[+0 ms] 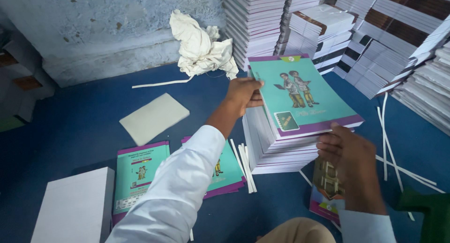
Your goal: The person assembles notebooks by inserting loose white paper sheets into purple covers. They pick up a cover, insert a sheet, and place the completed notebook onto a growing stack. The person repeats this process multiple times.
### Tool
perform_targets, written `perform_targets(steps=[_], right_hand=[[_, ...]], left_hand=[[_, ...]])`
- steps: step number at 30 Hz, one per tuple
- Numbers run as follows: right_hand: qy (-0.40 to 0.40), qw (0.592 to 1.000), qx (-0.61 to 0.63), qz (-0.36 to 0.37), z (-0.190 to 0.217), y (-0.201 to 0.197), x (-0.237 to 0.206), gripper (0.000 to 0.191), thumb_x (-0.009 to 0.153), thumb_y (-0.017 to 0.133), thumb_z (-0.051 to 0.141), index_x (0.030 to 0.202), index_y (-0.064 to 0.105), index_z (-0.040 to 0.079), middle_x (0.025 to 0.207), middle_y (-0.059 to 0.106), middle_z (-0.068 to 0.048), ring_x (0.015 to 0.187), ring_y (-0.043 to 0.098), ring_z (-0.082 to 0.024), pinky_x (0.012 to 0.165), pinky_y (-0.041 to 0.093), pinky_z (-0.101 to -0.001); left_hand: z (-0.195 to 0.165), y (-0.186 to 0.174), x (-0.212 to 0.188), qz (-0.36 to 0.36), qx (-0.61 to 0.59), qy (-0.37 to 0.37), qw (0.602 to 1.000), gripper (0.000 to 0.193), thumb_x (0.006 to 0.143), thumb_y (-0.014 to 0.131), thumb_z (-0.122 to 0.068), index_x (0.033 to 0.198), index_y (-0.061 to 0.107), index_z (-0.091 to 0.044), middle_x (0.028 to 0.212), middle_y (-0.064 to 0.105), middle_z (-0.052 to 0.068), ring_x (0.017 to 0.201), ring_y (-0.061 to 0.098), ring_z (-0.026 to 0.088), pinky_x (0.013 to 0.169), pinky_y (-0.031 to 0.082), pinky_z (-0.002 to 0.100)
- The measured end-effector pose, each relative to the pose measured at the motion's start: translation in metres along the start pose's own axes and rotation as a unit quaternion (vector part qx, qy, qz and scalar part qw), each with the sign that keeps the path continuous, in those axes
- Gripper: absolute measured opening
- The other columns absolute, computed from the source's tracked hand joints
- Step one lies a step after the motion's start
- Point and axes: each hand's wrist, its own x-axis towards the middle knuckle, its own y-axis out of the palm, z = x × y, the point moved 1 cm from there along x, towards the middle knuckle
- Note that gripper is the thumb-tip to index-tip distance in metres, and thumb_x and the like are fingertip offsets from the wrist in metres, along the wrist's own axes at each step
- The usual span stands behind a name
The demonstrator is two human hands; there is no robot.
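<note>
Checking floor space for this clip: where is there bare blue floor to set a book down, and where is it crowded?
Bare blue floor lies left of the loose white sheet, below the wall. A smaller patch sits between the crumpled cloth and that sheet. Right of the teal-covered stack, white strips and book piles crowd it.

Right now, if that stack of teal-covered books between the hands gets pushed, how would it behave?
The stack is probably heavy, being many books deep. Its top layers sit skewed, so they may slide. The left hand and right hand steady its edges.

- Teal notebook (302,95) w/ purple edging & cartoon pair on cover: face up, slightly askew, topmost on stack.
- Notebook stack (276,151): white page edges, standing on blue floor, roughly squared.
</note>
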Motion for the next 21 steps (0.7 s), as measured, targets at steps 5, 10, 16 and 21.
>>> perform_targets(steps=[5, 10, 16, 21], right_hand=[[0.02, 1.0, -0.007, -0.003, 0.006, 0.003, 0.0, 0.039, 0.096, 0.064, 0.026, 0.118, 0.063, -0.006, 0.09, 0.068, -0.016, 0.078, 0.069, -0.025, 0.072, 0.059, -0.0356], [-0.042, 0.995, -0.087, 0.001, 0.014, -0.003, -0.016, 0.035, 0.096, 0.066, 0.03, 0.102, 0.069, -0.005, 0.081, 0.067, -0.014, 0.064, 0.063, -0.019, 0.054, 0.047, -0.0292], [-0.083, 0.976, -0.192, -0.063, 0.011, -0.027, 0.002, 0.04, 0.098, 0.07, 0.036, 0.084, 0.069, -0.002, 0.066, 0.06, -0.011, 0.05, 0.053, -0.016, 0.045, 0.04, -0.0316], [-0.236, 0.909, -0.317, -0.135, 0.006, -0.062, 0.046, 0.05, 0.113, 0.071, 0.034, 0.084, 0.07, -0.006, 0.067, 0.061, -0.012, 0.056, 0.052, -0.015, 0.055, 0.039, -0.0343]], left_hand=[[0.002, 0.002, 0.001, -0.002, 0.0, 0.01, 1.0, 0.019, 0.088, 0.073, -0.009, 0.101, 0.068, 0.005, 0.089, 0.071, 0.014, 0.074, 0.073, 0.026, 0.071, 0.067, 0.043], [0.003, 0.0, 0.001, 0.002, 0.0, 0.012, 1.0, 0.024, 0.087, 0.072, -0.009, 0.107, 0.068, 0.005, 0.091, 0.073, 0.014, 0.074, 0.075, 0.025, 0.072, 0.067, 0.042], [0.003, 0.0, 0.002, 0.014, -0.008, 0.015, 1.0, 0.029, 0.088, 0.071, -0.008, 0.111, 0.068, 0.008, 0.093, 0.073, 0.016, 0.077, 0.076, 0.027, 0.073, 0.068, 0.044], [0.002, 0.0, 0.003, 0.022, -0.01, 0.012, 1.0, 0.023, 0.087, 0.071, -0.007, 0.104, 0.068, 0.008, 0.093, 0.072, 0.018, 0.079, 0.076, 0.031, 0.074, 0.068, 0.046]])
